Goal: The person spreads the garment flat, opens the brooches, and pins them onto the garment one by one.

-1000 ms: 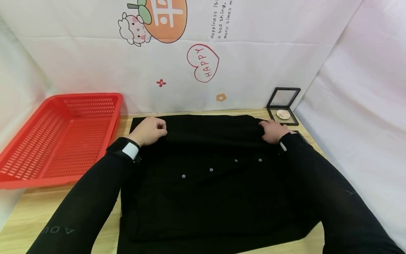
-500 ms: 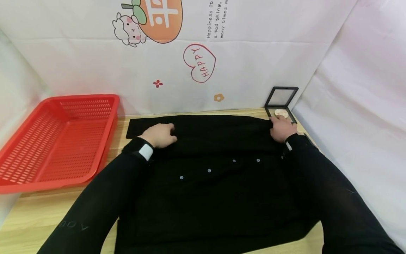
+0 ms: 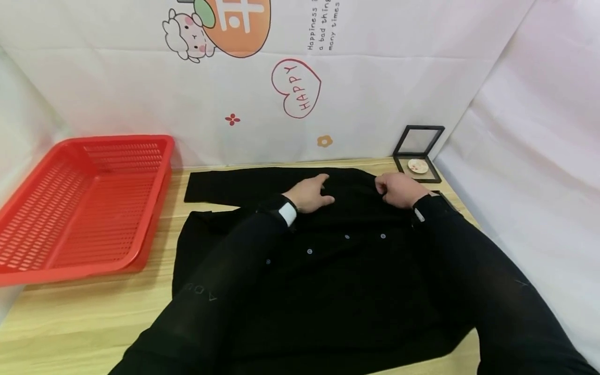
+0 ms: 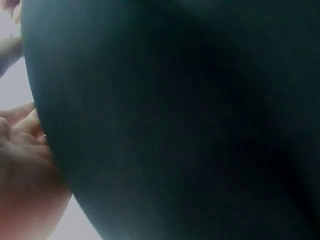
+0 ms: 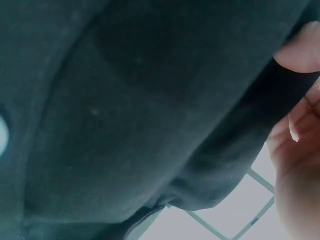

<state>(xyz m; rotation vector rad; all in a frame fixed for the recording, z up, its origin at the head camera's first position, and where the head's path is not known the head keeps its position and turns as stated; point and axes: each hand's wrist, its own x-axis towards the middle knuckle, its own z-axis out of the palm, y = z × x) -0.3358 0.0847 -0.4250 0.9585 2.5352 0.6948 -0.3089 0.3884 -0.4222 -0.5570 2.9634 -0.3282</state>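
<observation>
A black button-up shirt (image 3: 328, 291) lies spread over the wooden table, a row of pale buttons across its middle. One long sleeve (image 3: 220, 186) stretches left along the table's back edge. My left hand (image 3: 309, 194) is over the upper part of the shirt, thumb and forefinger spread apart; black cloth fills most of the left wrist view beside the hand (image 4: 25, 165). My right hand (image 3: 400, 190) pinches the cloth near the back right, its fingers curled. In the right wrist view, dark cloth passes between the thumb (image 5: 302, 50) and the fingers.
A red plastic basket (image 3: 161, 208) stands at the left of the table. At the back right corner, a black-framed display case (image 3: 424, 155) stands open with a small round pale piece (image 3: 417, 166) in it. White printed cloth (image 3: 375, 94) hangs behind the table.
My left hand has moved right across the shirt, toward the right hand. The sleeve along the back edge now shows apart from the body. The right hand went slightly right, then came back left.
</observation>
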